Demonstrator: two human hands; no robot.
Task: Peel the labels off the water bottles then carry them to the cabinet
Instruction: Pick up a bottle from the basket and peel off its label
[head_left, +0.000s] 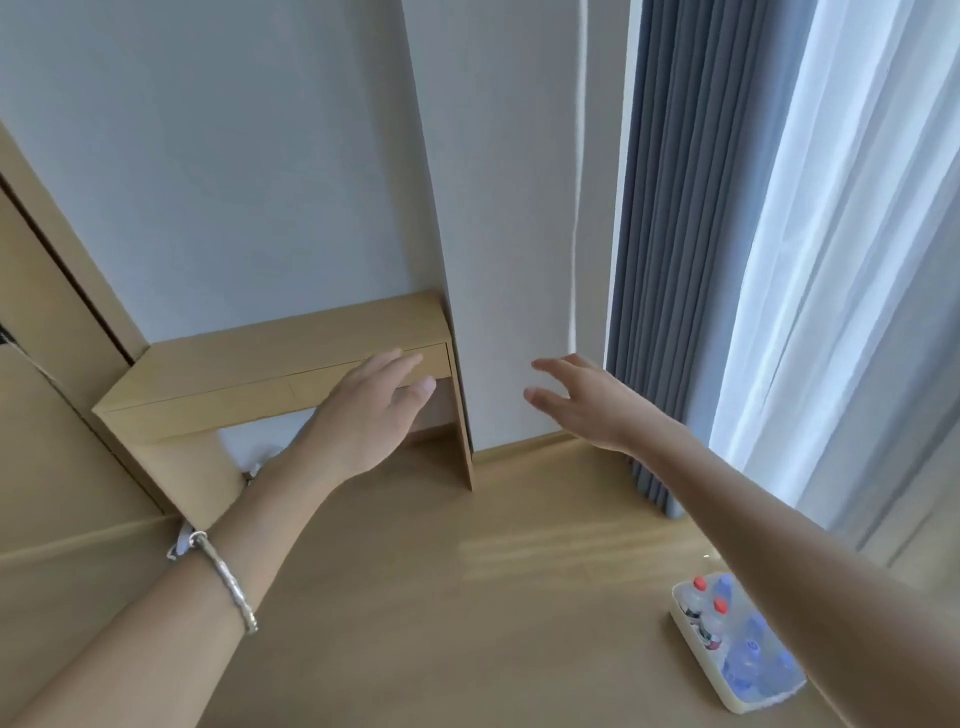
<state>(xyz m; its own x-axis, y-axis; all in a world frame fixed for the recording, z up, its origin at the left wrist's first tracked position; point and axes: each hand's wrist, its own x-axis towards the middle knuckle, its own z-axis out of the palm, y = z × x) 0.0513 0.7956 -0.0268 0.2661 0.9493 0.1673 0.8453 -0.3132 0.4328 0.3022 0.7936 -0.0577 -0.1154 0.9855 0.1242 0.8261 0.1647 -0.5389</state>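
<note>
Several water bottles (719, 621), some with red caps and some with blue, stand in a white basket (727, 699) on the wooden floor at the lower right. My right forearm partly covers them. My left hand (371, 410), a silver bangle on its wrist, is stretched forward with straight fingers in front of the wooden cabinet (249, 369). My right hand (582, 400) is also held out, fingers spread, in front of the white wall. Neither hand holds anything.
The low cabinet stands against the wall, with a wooden door frame (57, 291) to its left. Grey curtains (670, 260) and white sheer curtains (852, 260) hang on the right. Wooden floor (441, 597) spreads below.
</note>
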